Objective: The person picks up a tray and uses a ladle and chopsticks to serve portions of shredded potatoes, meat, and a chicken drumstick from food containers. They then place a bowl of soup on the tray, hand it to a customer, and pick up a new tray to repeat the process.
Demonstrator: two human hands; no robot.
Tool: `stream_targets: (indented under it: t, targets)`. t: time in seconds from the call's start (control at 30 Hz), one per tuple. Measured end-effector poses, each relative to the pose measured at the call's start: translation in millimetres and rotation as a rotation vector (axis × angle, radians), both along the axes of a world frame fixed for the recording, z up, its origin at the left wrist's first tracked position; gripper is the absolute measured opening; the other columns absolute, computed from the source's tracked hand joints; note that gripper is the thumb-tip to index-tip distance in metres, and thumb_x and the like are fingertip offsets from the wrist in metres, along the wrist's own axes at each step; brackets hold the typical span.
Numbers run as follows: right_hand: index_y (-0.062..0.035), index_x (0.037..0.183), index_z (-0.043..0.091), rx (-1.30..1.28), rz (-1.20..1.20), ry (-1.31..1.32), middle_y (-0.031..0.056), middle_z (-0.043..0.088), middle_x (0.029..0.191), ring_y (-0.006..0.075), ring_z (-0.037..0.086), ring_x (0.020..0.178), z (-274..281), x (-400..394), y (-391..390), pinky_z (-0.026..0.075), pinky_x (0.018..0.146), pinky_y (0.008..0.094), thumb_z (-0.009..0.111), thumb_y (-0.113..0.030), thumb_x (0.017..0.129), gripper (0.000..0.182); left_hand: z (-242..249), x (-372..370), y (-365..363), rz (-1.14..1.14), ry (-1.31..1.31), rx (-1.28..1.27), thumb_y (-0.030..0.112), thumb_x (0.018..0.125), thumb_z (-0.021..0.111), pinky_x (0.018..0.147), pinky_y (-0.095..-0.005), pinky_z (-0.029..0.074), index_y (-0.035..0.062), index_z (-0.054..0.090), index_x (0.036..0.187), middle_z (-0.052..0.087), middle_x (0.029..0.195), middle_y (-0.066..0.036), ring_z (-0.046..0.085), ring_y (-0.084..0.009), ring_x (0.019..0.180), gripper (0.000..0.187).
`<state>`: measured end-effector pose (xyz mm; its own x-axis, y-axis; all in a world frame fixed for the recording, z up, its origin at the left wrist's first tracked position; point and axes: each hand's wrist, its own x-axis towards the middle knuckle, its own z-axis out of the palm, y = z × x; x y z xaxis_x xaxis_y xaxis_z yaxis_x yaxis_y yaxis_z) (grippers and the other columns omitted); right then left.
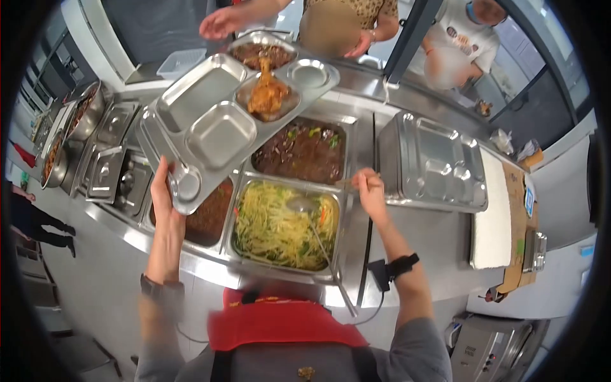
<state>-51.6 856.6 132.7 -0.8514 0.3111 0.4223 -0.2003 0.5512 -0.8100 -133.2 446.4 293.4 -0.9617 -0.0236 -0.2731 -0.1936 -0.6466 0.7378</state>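
My left hand (164, 194) grips a metal compartment tray (221, 134) by its near left corner, thumb on top, and the tray is tilted over the food pans. A browned chicken drumstick (267, 95) lies in one compartment; the larger compartments beside it are bare. To the right, my right hand (369, 184) is closed around a thin, tan piece near the right edge of the dark stew pan (299, 149); I cannot tell what it is. Below sits a pan of shredded yellow-green vegetables (280, 223), with a long-handled ladle (318, 239) resting in it.
A reddish-brown dish (207, 216) fills the pan under the tray. Stacked metal trays (439, 162) stand at right, beside a white slab (493, 210). People stand across the counter, one with an outstretched hand (223, 24). Metal bowls of food (86, 118) line the left.
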Motion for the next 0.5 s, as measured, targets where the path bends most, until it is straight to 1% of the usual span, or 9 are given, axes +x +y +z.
stream_targets:
  t: [0.07,0.1,0.2,0.23,0.33,0.37,0.47,0.5]
  targets:
    - [0.0033,0.071,0.055,0.018,0.019,-0.053,0.01,0.055,0.075,0.0214,0.054,0.069,13.9,-2.0,-17.0,0.043,0.062,0.0293,0.046,-0.012,0.087,0.024,7.4,-3.5,12.4,0.018,0.036,0.038,0.027,0.084,0.055,0.066,-0.0284,0.051,0.0025,0.058,0.091,0.062,0.083,-0.008,0.061,-0.018,0.072,0.026]
    - [0.0037,0.07,0.054,0.034,0.028,-0.068,0.0111,0.055,0.075,0.0249,0.054,0.071,23.9,-2.6,-23.1,0.042,0.065,0.0303,0.046,-0.01,0.086,0.023,3.6,-9.2,13.3,0.015,0.048,0.032,0.027,0.083,0.056,0.067,-0.0283,0.051,0.0029,0.057,0.092,0.062,0.085,-0.007,0.061,-0.0176,0.073,0.026]
    - [0.0037,0.07,0.054,-0.036,-0.009,-0.024,0.011,0.053,0.076,0.026,0.053,0.072,33.0,1.1,-26.8,0.041,0.065,0.0307,0.046,-0.009,0.086,0.022,-8.6,-24.1,18.0,0.006,0.077,0.027,0.026,0.083,0.057,0.068,-0.0282,0.049,0.0035,0.057,0.095,0.06,0.087,-0.006,0.06,-0.0169,0.076,0.026]
    - [0.003,0.071,0.054,0.044,-0.022,-0.021,0.0111,0.052,0.075,0.0263,0.052,0.071,47.2,7.6,-27.1,0.041,0.064,0.0316,0.046,-0.009,0.086,0.021,-10.0,-25.0,22.4,-0.001,0.076,0.034,0.026,0.083,0.057,0.069,-0.0284,0.049,0.0035,0.057,0.095,0.06,0.087,-0.006,0.059,-0.0169,0.076,0.025]
    - [0.0029,0.071,0.055,0.029,-0.009,-0.03,0.0114,0.051,0.072,0.0271,0.051,0.069,38.0,13.4,-21.5,0.04,0.063,0.0326,0.046,-0.009,0.086,0.021,-16.7,-24.1,30.9,-0.022,0.063,0.034,0.026,0.083,0.057,0.07,-0.0292,0.049,0.0033,0.056,0.095,0.06,0.087,-0.006,0.059,-0.0169,0.077,0.026]
    - [0.0034,0.071,0.055,0.0,-0.007,-0.06,0.0122,0.053,0.076,0.0284,0.053,0.071,29.6,9.8,-19.9,0.042,0.064,0.0326,0.047,-0.011,0.086,0.022,-21.4,-25.4,30.4,-0.034,0.066,0.039,0.026,0.083,0.057,0.07,-0.0293,0.049,0.0034,0.056,0.096,0.06,0.087,-0.006,0.059,-0.0169,0.077,0.026]
    - [0.0044,0.072,0.054,0.124,-0.016,-0.056,0.0119,0.057,0.084,0.029,0.055,0.076,14.9,-6.5,-25.5,0.043,0.067,0.0322,0.049,-0.012,0.086,0.022,-26.6,-22.0,34.2,-0.046,0.033,0.026,0.027,0.083,0.056,0.072,-0.0295,0.048,0.0038,0.055,0.097,0.06,0.089,-0.006,0.059,-0.0174,0.079,0.027]
    - [0.0045,0.074,0.055,0.064,0.055,-0.101,0.0111,0.058,0.091,0.0292,0.056,0.081,-7.9,-15.5,-21.1,0.044,0.07,0.0313,0.05,-0.015,0.085,0.023,-28.0,-18.3,35.0,-0.046,0.013,0.015,0.028,0.084,0.056,0.072,-0.0295,0.048,0.0039,0.055,0.098,0.06,0.09,-0.006,0.059,-0.0176,0.08,0.028]
